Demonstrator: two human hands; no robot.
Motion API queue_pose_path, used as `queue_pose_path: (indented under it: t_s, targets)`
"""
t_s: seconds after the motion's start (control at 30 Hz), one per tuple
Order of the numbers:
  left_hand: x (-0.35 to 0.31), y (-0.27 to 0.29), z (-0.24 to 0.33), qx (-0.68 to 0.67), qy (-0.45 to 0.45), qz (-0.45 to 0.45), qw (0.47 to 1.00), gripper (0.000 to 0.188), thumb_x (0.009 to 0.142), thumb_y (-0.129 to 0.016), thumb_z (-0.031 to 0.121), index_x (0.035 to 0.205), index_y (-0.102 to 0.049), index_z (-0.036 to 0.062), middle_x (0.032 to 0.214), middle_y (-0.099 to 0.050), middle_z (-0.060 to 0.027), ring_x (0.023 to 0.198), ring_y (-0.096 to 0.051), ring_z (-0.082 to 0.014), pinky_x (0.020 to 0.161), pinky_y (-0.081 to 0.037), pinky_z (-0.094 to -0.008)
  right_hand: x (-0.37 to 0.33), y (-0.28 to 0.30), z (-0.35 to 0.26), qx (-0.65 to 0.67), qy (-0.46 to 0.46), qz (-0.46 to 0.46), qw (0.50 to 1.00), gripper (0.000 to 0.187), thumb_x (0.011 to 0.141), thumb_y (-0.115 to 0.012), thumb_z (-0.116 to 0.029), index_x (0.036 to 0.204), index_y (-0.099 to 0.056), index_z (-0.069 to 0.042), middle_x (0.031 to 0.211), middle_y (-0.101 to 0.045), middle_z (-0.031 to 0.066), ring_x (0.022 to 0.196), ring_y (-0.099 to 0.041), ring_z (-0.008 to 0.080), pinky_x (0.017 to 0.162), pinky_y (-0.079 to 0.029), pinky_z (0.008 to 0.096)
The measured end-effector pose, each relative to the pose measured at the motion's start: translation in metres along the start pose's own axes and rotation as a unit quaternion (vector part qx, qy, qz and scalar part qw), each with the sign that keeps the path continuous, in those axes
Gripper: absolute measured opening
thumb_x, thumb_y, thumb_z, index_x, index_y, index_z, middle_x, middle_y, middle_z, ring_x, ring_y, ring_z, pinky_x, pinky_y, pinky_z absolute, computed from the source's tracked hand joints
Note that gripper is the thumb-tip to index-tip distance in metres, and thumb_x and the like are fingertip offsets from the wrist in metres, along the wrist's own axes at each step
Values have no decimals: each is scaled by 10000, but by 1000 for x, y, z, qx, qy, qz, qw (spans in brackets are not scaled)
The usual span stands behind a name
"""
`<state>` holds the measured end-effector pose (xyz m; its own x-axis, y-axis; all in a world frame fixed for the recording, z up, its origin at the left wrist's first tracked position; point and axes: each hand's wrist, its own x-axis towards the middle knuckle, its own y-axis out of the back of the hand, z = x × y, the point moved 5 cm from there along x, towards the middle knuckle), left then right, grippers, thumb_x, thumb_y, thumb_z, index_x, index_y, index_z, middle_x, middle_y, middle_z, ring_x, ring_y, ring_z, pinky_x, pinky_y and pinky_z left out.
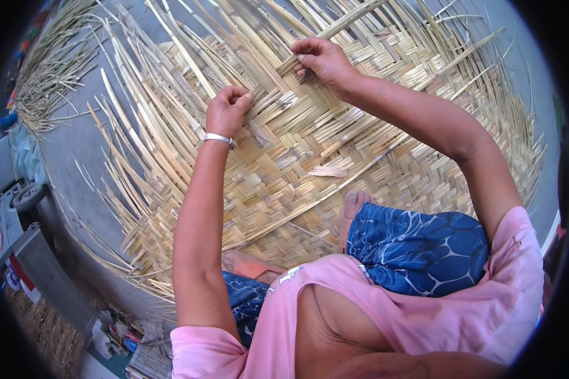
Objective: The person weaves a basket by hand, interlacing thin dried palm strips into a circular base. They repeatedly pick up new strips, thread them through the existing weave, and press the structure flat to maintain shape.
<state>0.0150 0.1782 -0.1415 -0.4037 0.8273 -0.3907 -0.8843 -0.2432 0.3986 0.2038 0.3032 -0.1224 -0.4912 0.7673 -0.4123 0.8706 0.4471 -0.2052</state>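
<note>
A large mat of flattened pale reed strips, woven in a diagonal pattern, spreads beneath both hands. My right hand is closed, thumb against fingers, on a flat reed strip near the mat's far middle. Lower and to the left, my left hand, with a silver bracelet at its wrist, has its fingers curled into a pinch just over the weave. Whatever lies between those fingertips is hidden. Long unwoven reed ends fan out past the mat's left and far sides.
My bare feet rest on the mat, close to a loose piece of split reed. A heap of reeds lies on the grey floor at far left. Along the left edge stands a grey wheeled thing, with assorted items below it.
</note>
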Motion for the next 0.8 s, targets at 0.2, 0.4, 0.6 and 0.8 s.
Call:
queue_pose_path:
  t_s: [0.2,0.4,0.6,0.8]
  targets:
    - [-15,-9,5,100,-26,94,990,136,766,-662,220,809,-658,91,741,-646,-47,658,-599,-167,631,-475,-289,-19,2,3,-31,36,14,999,196,855,-460,34,1018,-564,3,899,-592,75,711,-593,121,630,-484,224]
    - [-27,-20,55,406,-139,63,901,110,785,-624,190,787,-652,84,809,-623,-63,771,-570,-261,690,-478,-383,-12,17,16,-22,-31,14,999,191,871,-478,-25,1039,-570,-21,907,-595,67,752,-611,118,603,-489,224]
    - [-15,-52,94,326,-266,42,906,203,810,-588,174,988,-605,77,1001,-582,-106,873,-578,-305,759,-477,-391,-20,32,-3,43,-10,7,999,186,874,-488,-67,1045,-559,-52,869,-591,35,791,-622,112,621,-506,228]
    - [12,-87,101,266,-148,-16,953,312,759,-664,290,938,-651,35,881,-633,-131,804,-613,-266,734,-476,-341,-22,62,-20,135,-15,15,991,149,870,-506,-126,996,-545,-56,896,-590,39,814,-625,129,672,-509,239]
